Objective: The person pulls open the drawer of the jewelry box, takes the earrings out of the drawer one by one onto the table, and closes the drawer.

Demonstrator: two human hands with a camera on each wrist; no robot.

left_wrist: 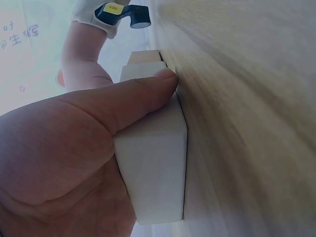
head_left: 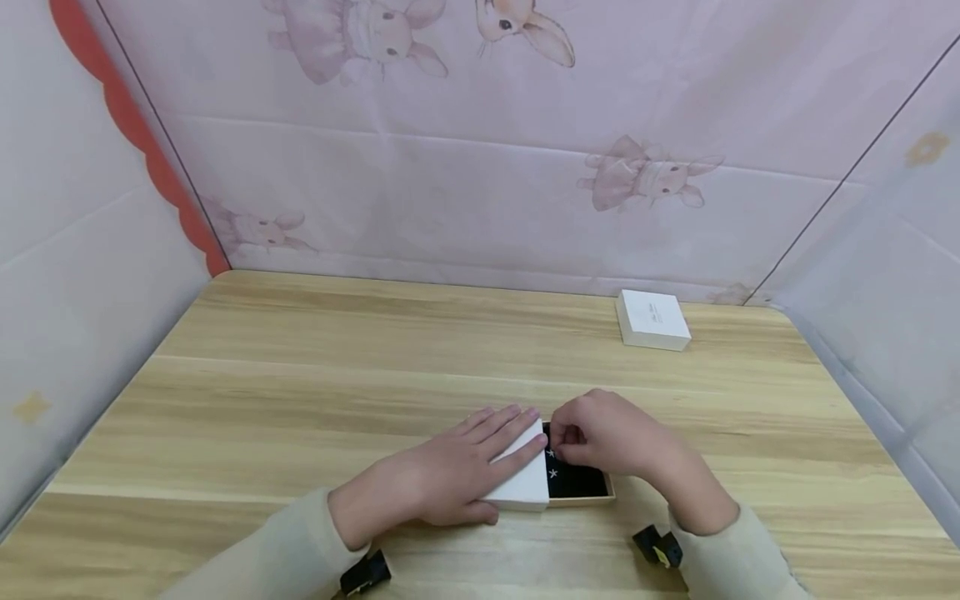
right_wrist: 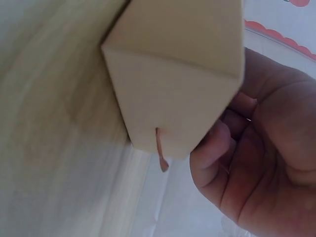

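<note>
A white slide-out box [head_left: 531, 483] lies on the table, its drawer [head_left: 577, 502] pulled partly out to the right. My left hand [head_left: 472, 467] rests on the white cover with fingers straight and spread; its thumb [left_wrist: 148, 94] lies along the near side. Inside the drawer is a black insert [head_left: 581, 482] with small silver star-shaped pieces [head_left: 553, 474]. My right hand [head_left: 603, 433] is over the drawer, fingers bent down, thumb and forefinger close by the upper star. Whether they pinch it is hidden. A brown pull tab [right_wrist: 160, 150] hangs from the drawer's end.
A smaller white box [head_left: 652, 320] with printing on top stands at the table's back right. Pale fabric walls [head_left: 450, 200] with rabbit prints enclose the wooden table [head_left: 337, 333] at the back and sides. Black wrist cameras [head_left: 658, 547] sit below both hands.
</note>
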